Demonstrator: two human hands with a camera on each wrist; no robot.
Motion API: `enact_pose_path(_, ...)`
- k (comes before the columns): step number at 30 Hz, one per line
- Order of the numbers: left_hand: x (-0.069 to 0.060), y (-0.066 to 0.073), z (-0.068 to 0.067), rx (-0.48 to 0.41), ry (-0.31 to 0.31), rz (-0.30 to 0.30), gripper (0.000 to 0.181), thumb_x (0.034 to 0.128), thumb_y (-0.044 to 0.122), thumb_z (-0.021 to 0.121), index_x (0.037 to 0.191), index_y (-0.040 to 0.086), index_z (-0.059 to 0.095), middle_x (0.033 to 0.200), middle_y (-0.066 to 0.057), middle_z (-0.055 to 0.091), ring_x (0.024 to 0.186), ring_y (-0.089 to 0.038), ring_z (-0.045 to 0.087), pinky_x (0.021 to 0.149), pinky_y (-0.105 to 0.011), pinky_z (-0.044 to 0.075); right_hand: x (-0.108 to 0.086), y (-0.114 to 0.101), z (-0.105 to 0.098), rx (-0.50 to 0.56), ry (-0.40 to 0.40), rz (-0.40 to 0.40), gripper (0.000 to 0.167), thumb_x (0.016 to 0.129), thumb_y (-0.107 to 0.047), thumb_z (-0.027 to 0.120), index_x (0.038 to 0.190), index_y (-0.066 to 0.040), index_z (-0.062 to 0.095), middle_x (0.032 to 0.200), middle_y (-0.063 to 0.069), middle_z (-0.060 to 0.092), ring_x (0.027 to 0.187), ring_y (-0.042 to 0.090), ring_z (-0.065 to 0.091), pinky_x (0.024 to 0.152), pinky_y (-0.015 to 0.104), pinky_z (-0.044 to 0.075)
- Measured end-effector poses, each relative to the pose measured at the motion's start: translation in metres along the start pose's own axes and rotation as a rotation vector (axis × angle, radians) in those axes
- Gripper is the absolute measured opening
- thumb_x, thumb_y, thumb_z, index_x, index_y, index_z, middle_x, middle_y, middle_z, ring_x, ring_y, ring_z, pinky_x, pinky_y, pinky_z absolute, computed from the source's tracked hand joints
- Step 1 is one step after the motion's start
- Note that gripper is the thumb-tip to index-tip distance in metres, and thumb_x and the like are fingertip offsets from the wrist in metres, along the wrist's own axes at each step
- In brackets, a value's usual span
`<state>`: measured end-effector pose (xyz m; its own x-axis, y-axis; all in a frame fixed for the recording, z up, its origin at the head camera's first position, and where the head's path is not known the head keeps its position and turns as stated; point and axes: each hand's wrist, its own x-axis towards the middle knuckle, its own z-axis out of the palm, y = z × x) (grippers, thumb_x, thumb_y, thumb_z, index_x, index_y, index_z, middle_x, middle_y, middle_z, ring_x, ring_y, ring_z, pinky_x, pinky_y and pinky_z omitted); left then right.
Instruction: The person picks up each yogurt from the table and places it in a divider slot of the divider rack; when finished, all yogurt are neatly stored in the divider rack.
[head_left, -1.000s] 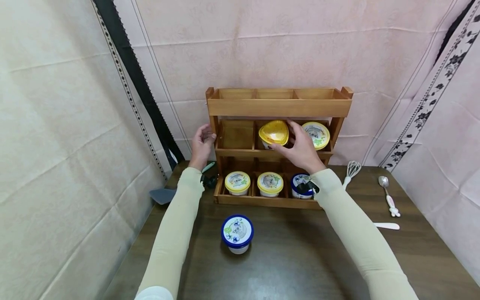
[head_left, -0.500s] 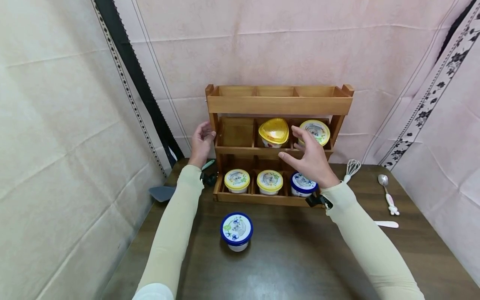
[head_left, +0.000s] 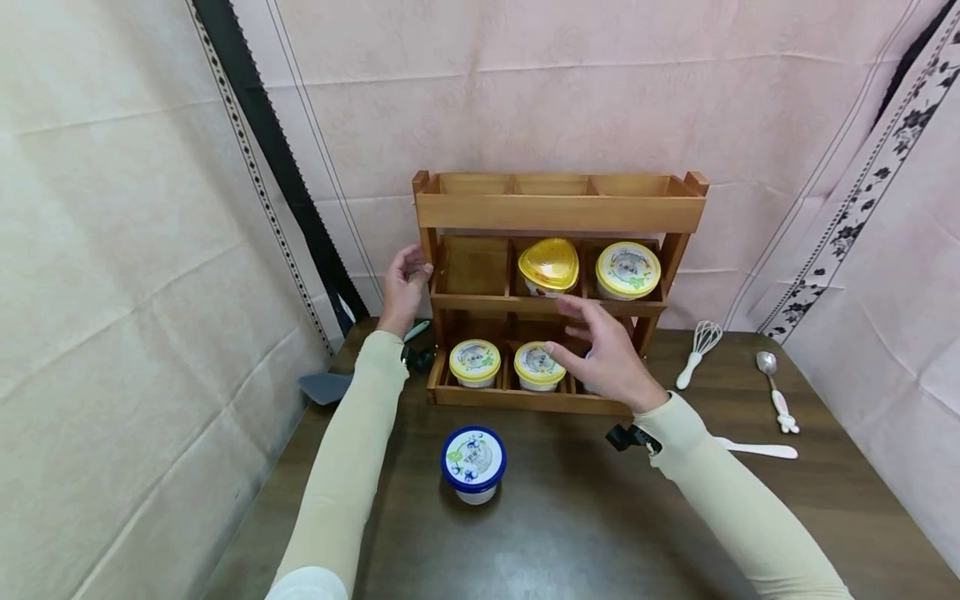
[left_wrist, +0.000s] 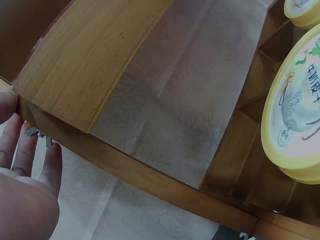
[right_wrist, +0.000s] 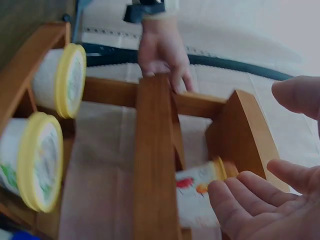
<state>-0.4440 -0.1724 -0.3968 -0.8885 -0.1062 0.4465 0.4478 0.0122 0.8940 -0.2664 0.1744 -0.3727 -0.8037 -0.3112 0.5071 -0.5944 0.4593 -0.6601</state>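
Observation:
A three-tier wooden rack [head_left: 558, 214] stands at the back of the table. My left hand [head_left: 405, 283] holds its left side post, thumb at the front and fingers behind. My right hand [head_left: 603, 354], fingers apart and holding nothing, hovers before the lower tier. On the middle tier are a tub with a yellow rounded-triangular lid [head_left: 549, 263] and a round yellow-lidded tub [head_left: 628, 271]. Below sit a left yellow-lidded tub [head_left: 475, 362] and a middle yellow-lidded tub [head_left: 538, 365]; my right hand mostly hides a blue-lidded tub. Another blue-lidded tub [head_left: 474, 462] stands on the table.
On the table's right lie a whisk [head_left: 701, 350], a spoon [head_left: 778, 392] and a white-handled utensil [head_left: 761, 449]. Near the left edge is a grey-blue spatula head [head_left: 325, 389]. Cloth hangs behind the rack and along both sides.
My right hand has let go of the tub with the rounded-triangular yellow lid and moved down and toward me. That tub stays in the middle compartment. My left hand has barely moved.

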Motion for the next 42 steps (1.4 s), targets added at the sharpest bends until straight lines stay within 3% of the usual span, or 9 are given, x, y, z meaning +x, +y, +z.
enact_pose_path(12, 0.002, 0.0, 0.001, 0.004, 0.01, -0.009, 0.042, 0.1037, 0.009, 0.068, 0.144, 0.019, 0.061, 0.139, -0.007, 0.063, 0.123, -0.019, 0.059, 0.108, -0.035, 0.052, -0.018, 0.009, 0.044, 0.001, -0.16, 0.023, 0.062, 0.097, -0.035, 0.078, 0.151, -0.02, 0.052, 0.15, 0.006, 0.061, 0.137, 0.029, 0.06, 0.107, 0.053, 0.056)
enact_pose_path(24, 0.003, 0.002, 0.003, 0.012, 0.012, 0.009, 0.042, 0.1035, 0.009, 0.068, 0.143, 0.019, 0.061, 0.138, -0.007, 0.063, 0.123, -0.02, 0.059, 0.106, -0.035, 0.052, -0.039, 0.017, 0.085, 0.042, -0.384, 0.047, 0.06, 0.098, -0.049, 0.075, 0.149, -0.025, 0.056, 0.149, -0.003, 0.06, 0.137, 0.025, 0.06, 0.109, 0.051, 0.055)
enact_pose_path(28, 0.001, 0.001, 0.002, 0.015, 0.02, 0.005, 0.041, 0.1033, 0.008, 0.068, 0.143, 0.019, 0.062, 0.137, -0.006, 0.063, 0.122, -0.019, 0.059, 0.103, -0.033, 0.053, -0.046, 0.017, 0.096, 0.023, -0.453, 0.04, 0.064, 0.096, -0.052, 0.075, 0.151, -0.026, 0.054, 0.15, -0.004, 0.059, 0.138, 0.021, 0.059, 0.11, 0.049, 0.055)
enact_pose_path(34, 0.001, 0.0, 0.001, 0.015, 0.016, 0.004, 0.042, 0.1037, 0.009, 0.068, 0.144, 0.019, 0.061, 0.139, -0.007, 0.063, 0.124, -0.02, 0.059, 0.107, -0.035, 0.052, -0.054, 0.017, 0.11, 0.027, -0.544, 0.025, 0.072, 0.093, -0.057, 0.076, 0.153, -0.026, 0.051, 0.154, 0.001, 0.057, 0.14, 0.026, 0.057, 0.11, 0.051, 0.054)
enact_pose_path(42, 0.001, 0.0, 0.001, 0.019, 0.008, 0.012, 0.042, 0.1042, 0.011, 0.068, 0.144, 0.021, 0.061, 0.138, -0.006, 0.063, 0.125, -0.02, 0.059, 0.109, -0.035, 0.052, -0.062, 0.02, 0.124, 0.012, -0.634, -0.038, 0.091, 0.086, -0.06, 0.083, 0.16, -0.024, 0.043, 0.153, -0.005, 0.054, 0.138, 0.014, 0.055, 0.114, 0.043, 0.05)
